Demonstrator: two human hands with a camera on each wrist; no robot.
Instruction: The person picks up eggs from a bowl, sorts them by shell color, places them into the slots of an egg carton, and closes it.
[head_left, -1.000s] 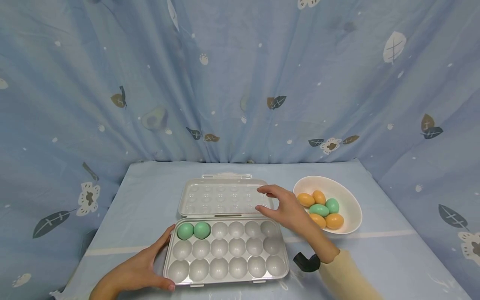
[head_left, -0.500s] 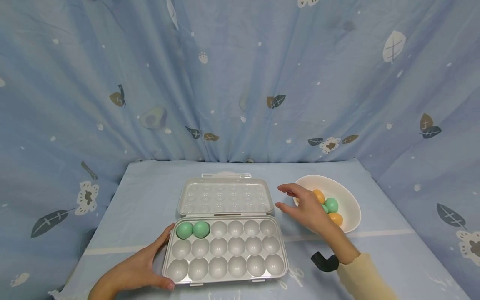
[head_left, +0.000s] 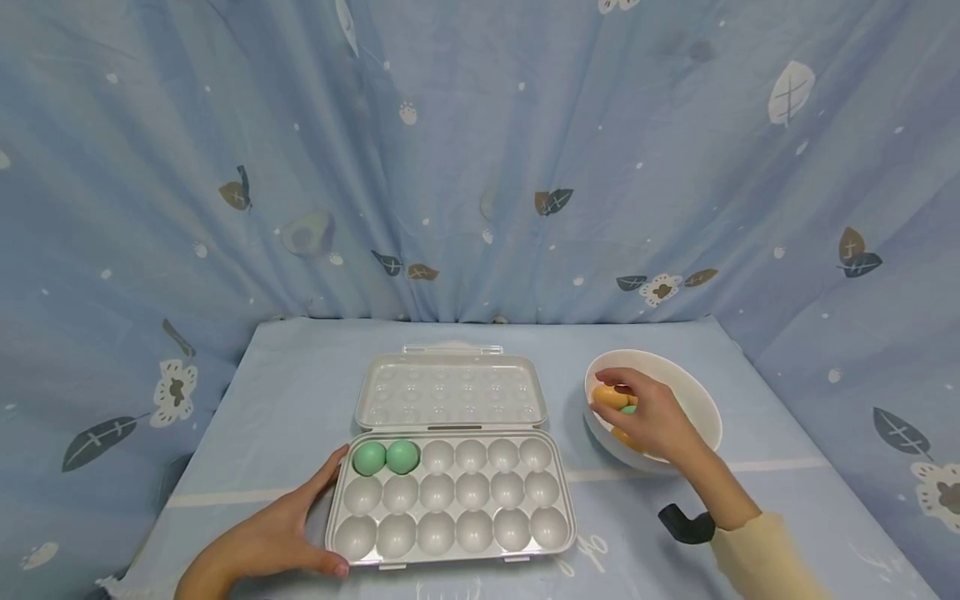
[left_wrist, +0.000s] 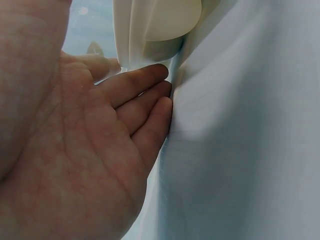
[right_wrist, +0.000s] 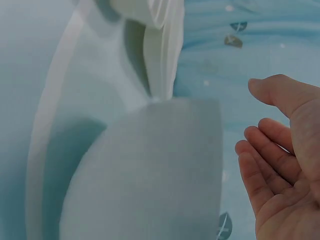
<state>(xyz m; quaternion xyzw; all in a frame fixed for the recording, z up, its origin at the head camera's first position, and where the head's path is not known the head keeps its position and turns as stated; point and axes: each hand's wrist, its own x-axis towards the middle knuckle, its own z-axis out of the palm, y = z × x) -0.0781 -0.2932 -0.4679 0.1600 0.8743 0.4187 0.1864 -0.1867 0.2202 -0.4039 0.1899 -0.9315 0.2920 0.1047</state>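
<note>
A white plastic egg box [head_left: 450,561] lies unfolded, its clear lid [head_left: 452,392] laid back behind the tray. Two green eggs [head_left: 369,458] fill the first two hollows of the back row. My left hand [head_left: 270,533] rests along the box's left end, thumb at the front corner, its fingers straight in the left wrist view. Over the white bowl [head_left: 697,408] reaches my right hand [head_left: 651,412], thumb and forefinger spread either side of an orange egg [head_left: 611,397] in the head view. The right wrist view shows these fingers [right_wrist: 270,155] holding nothing, above the bowl's rim.
More orange eggs and a green egg [head_left: 628,409] show in the bowl, partly hidden by the right hand. A black curved piece [head_left: 686,525] sits by the right wrist. Blue patterned cloth [head_left: 465,167] hangs behind the cloth-covered table [head_left: 300,375].
My right hand has moved right, from above the box lid to over the bowl, its thumb and fingers staying apart. The left hand has stayed at the box's end.
</note>
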